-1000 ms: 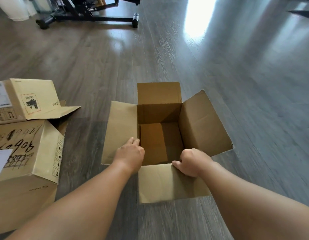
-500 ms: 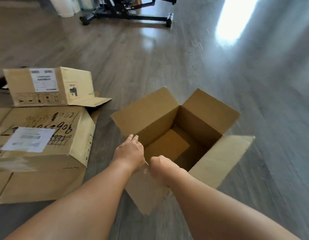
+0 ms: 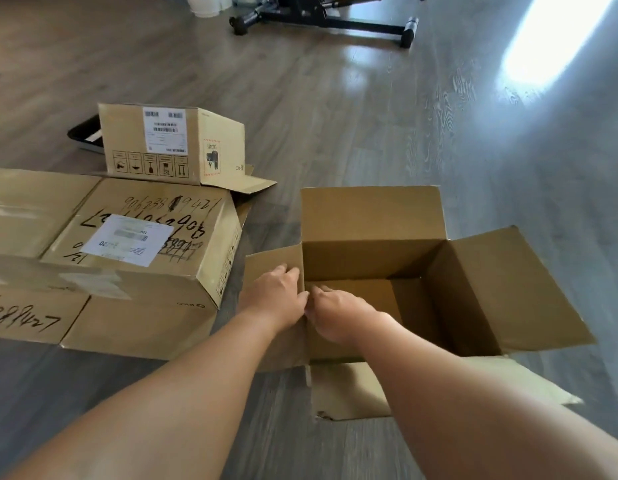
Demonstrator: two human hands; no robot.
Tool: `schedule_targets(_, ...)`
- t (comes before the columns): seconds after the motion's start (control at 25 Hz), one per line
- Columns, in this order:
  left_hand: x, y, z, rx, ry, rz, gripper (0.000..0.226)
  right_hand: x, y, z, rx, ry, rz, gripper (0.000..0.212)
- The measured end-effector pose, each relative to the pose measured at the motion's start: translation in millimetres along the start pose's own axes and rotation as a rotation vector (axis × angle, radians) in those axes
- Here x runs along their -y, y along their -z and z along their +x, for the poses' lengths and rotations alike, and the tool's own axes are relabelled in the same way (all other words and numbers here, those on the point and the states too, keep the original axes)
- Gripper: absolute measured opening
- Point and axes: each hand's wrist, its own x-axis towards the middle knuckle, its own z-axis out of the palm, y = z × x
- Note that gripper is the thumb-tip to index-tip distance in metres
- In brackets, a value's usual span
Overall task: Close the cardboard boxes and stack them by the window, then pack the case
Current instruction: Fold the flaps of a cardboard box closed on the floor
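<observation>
**Both hands at the left flap of the open box**

I see the open box sitting on the wood floor, right of centre, all four flaps out. Far flap stands up, right flap splays out to the right, near flap lies low toward me, left flap is partly raised. Inside looks bare, only the cardboard bottom shows.

Left hand rests on the outer side of the left flap, fingers mostly straight and laid against the cardboard, tips near the box's far-left corner. Not curled round anything that I can see.

Right hand is just inside the box at the same left edge, touching the left hand. Fingers bent downward toward the flap's fold; I cannot tell if they actually pinch the cardboard or only press it, since the fingertips are hidden.

Left of the open box, just beside it, a big box with black scribbled numbers and a white label on top, lying closed. Behind that a smaller box with a shipping label and handling symbols, one flap out on the floor. A dark tray peeks out behind the smaller box. Far back, a black metal frame on the floor, and a white tub at the top edge. Bright glare patch on the floor top right.
</observation>
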Motion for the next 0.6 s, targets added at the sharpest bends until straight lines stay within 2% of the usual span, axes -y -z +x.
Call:
schedule_targets(0.2,9.5,-3.4,4.6,-0.097,0.006,0.028,0.059,-50.7,17.0,-12.3,-0.06,-0.136,-0.161,0.06)
schedule_targets(0.32,36.6,-3.8,6.0,-0.104,0.159,0.031,0.068,-91.9,26.7,-30.4,-0.145,-0.295,-0.181,0.06)
schedule_targets(0.44,45.7,-0.2,3.3,-0.091,0.325,-0.003,0.093,-124.4,31.8,-54.9,-0.254,-0.434,-0.198,0.064)
schedule_targets(0.6,29.4,11.6,-1.6,-0.123,0.384,0.024,0.103,-140.9,37.8,-82.1,-0.344,-0.56,-0.238,0.066)
